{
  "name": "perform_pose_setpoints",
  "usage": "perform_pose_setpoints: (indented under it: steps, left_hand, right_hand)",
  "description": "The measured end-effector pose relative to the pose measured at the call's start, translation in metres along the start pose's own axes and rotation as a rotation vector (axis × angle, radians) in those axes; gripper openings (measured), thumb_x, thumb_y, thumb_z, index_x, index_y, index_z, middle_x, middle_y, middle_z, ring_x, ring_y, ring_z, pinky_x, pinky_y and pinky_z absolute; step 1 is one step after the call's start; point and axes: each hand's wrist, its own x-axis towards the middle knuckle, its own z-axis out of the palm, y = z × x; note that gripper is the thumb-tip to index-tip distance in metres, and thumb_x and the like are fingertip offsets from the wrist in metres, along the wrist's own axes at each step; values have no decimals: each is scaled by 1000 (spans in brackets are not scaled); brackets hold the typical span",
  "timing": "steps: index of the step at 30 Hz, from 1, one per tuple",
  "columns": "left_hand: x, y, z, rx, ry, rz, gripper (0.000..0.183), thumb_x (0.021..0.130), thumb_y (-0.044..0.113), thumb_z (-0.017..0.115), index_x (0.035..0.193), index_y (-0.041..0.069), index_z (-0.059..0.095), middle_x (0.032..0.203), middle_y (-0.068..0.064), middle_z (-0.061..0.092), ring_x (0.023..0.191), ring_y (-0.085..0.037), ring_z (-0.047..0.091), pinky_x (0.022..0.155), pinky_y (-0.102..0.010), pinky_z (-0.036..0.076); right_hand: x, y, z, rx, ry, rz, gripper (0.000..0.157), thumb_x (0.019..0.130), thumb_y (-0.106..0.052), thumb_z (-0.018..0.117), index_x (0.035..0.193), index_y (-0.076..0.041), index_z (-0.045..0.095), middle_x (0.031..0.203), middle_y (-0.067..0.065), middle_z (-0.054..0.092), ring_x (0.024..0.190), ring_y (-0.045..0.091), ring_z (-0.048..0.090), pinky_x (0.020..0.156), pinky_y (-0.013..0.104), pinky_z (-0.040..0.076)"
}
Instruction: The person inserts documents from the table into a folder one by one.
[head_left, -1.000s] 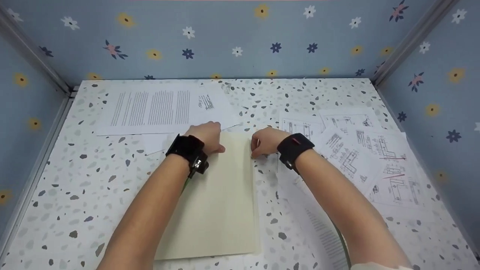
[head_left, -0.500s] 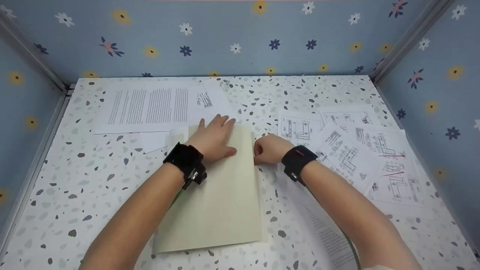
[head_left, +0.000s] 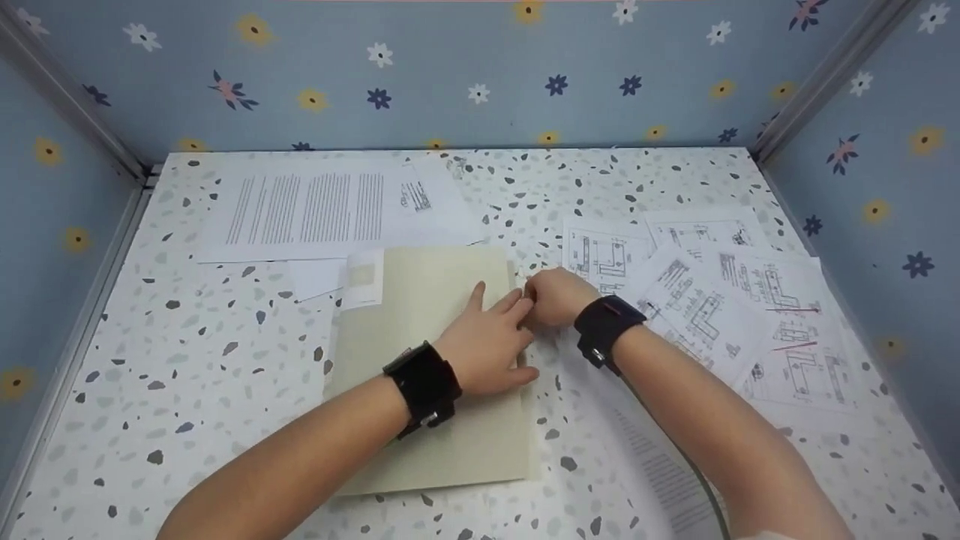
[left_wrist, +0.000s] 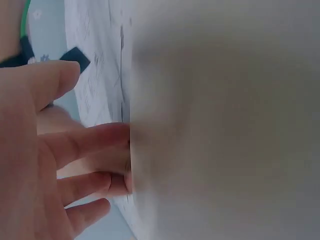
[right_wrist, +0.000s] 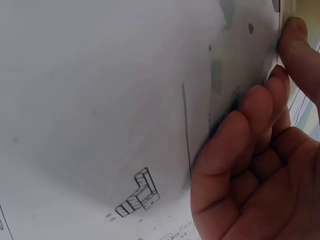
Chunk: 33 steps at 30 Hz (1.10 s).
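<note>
A cream paper folder (head_left: 450, 442) with a white label (head_left: 363, 279) at its upper left corner lies on the speckled table, and layered edges show along its right side. My left hand (head_left: 489, 343) rests over the folder's right part with its fingers spread, fingertips at the right edge and close to the other hand. In the left wrist view these fingers (left_wrist: 87, 142) stretch to the folder's pale edge. My right hand (head_left: 559, 296), fingers curled, pinches the folder's right edge near its upper part. The right wrist view shows its curled fingers (right_wrist: 220, 155) low beside that edge.
Printed text sheets (head_left: 300, 210) lie at the back left, partly behind the folder. Several overlapping drawing sheets (head_left: 795, 322) with red marks cover the right side. Another text page (head_left: 660, 465) lies beneath my right forearm. Flowered panels (head_left: 480, 67) enclose the table.
My left hand has moved down and right from the folder's upper part to its right edge, uncovering the label. The folder has shifted slightly up and right; my right hand moved a little with it.
</note>
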Motion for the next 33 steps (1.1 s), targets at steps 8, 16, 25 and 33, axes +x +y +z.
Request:
perform_pose_setpoints:
  steps: [8, 16, 25, 33]
  left_hand:
    - [-7, 3, -14, -75, 28, -72, 63, 92, 61, 52, 132, 13, 59, 160, -12, 30, 148, -32, 25, 108, -70, 25]
    - [-40, -12, -61, -180, 147, -68, 44, 90, 55, 58, 111, 16, 58, 159, -10, 32, 149, -28, 24, 111, -65, 24]
    - [-95, -46, -107, -286, 208, -57, 41, 96, 53, 51, 121, 23, 63, 159, -6, 34, 146, -27, 30, 114, -56, 27]
    - [-164, -86, -141, -410, 171, -131, 46, 100, 54, 49, 135, 25, 59, 164, 11, 17, 141, -20, 38, 105, -49, 42]
  right_hand:
    - [-5, -15, -2, -48, 27, -13, 24, 89, -21, 70, 111, -12, 71, 98, 5, 71, 85, 24, 64, 78, 40, 52]
    - [-4, -42, -2, -84, 25, -47, 46, 82, -16, 75, 127, -17, 64, 103, 2, 69, 89, 22, 62, 80, 39, 53]
    - [-5, -43, 0, -8, -22, -115, 72, 82, 3, 70, 139, -40, 59, 85, 5, 58, 75, 22, 54, 62, 33, 45]
    - [-5, -47, -2, -108, -76, -146, 81, 82, -8, 73, 147, -46, 44, 87, 4, 55, 71, 21, 53, 58, 34, 44]
